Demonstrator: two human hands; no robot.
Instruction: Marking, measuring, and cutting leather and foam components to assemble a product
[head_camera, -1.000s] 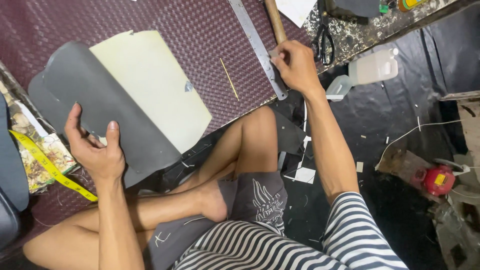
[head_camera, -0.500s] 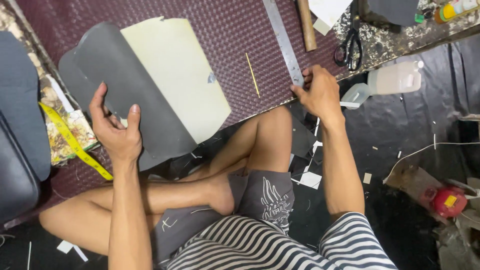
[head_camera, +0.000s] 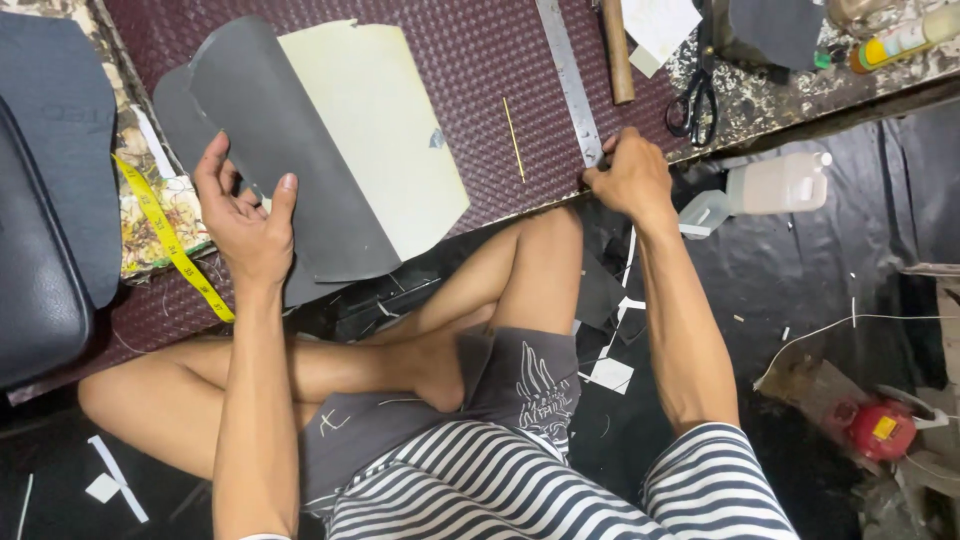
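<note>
— What did the left hand (head_camera: 243, 215) have?
— Its grip was clamped on the near edge of a dark grey sheet (head_camera: 285, 150), thumb on top, fingers curled behind. That sheet lay on the maroon textured surface (head_camera: 440, 50), overlapping a cream sheet (head_camera: 385, 140) beside it and reaching past the surface's near edge.
— And the right hand (head_camera: 628, 178)?
— At the near edge of the surface, its fingers were pinched together on the near end of a metal ruler (head_camera: 570, 80), which ran away toward the far edge.
— Anything else?
— A yellow tape measure (head_camera: 170, 240) lay near the left edge. A thin stick (head_camera: 513, 138) lay between cream sheet and ruler. Farther off, a wooden handle (head_camera: 617, 50) and black scissors (head_camera: 697, 100).
</note>
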